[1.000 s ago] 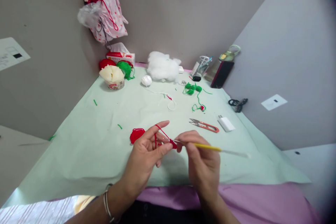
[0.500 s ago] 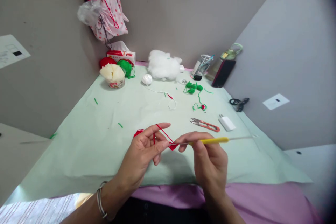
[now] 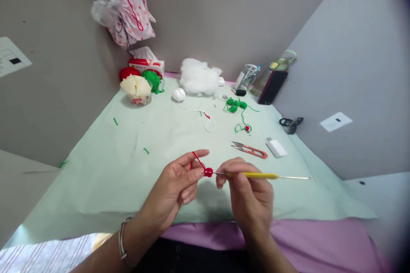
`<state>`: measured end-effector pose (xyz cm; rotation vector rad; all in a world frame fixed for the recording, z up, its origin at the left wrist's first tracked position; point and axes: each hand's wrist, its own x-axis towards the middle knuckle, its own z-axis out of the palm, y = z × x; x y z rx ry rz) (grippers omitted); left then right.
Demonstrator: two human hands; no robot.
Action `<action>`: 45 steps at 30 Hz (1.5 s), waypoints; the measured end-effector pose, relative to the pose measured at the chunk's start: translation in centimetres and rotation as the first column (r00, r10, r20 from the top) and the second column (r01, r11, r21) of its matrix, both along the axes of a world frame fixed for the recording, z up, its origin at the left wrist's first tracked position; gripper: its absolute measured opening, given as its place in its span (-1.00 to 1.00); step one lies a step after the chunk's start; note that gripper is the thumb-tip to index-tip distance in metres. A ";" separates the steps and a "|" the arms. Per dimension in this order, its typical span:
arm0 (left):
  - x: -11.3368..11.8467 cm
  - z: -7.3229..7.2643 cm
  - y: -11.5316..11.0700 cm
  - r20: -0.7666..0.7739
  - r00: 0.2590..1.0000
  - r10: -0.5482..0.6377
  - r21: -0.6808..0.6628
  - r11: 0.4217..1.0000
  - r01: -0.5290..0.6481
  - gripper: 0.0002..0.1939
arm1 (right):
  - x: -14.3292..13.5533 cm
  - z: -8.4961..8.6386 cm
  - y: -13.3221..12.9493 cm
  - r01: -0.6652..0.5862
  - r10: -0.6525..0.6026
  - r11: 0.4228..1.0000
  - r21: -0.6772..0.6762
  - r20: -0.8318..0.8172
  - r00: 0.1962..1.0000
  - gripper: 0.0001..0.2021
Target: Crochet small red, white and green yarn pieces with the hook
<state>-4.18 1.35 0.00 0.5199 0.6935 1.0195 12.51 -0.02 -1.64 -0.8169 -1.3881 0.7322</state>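
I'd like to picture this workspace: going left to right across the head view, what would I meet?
Left wall card, patterned cup, left hand, red yarn piece, right hand, black clip, right wall card.

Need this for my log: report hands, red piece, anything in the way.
Left hand pinching red piece, red yarn over a finger. Right hand holding yellow hook, which meets the piece. Nothing blocking; snips lie beyond right hand.

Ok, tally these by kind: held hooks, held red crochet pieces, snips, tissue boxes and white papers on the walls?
Hook: 1
Red crochet piece: 1
Snips: 1
Tissue box: 1
White papers: 2
Total: 6
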 end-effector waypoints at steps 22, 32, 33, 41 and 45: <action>0.6 -0.7 -0.3 -0.026 1.000 -0.011 0.041 0.999 0.012 -0.70 | -0.3 0.2 0.6 0.011 -0.010 0.999 -0.049 0.032 0.999 -0.81; 1.0 -0.6 0.1 0.053 0.998 -0.027 -0.090 0.995 0.032 -0.57 | 0.6 -1.5 -0.5 0.133 -0.277 0.936 0.326 0.449 0.850 -0.59; 0.8 -0.6 0.2 0.081 0.996 -0.044 -0.106 0.993 0.052 -0.60 | 0.7 -1.3 -0.4 0.157 -0.251 0.951 0.266 0.372 0.893 -0.63; 1.0 -0.6 -0.3 -0.107 0.992 0.069 0.099 0.993 -0.058 -0.57 | -0.5 -0.2 0.6 0.015 -0.021 0.995 -0.096 -0.065 0.998 -0.84; 1.1 -0.8 -0.5 -0.186 0.974 0.130 0.151 0.983 -0.102 -0.52 | -0.8 -0.5 0.5 0.023 -0.021 0.998 -0.053 0.034 0.999 -0.82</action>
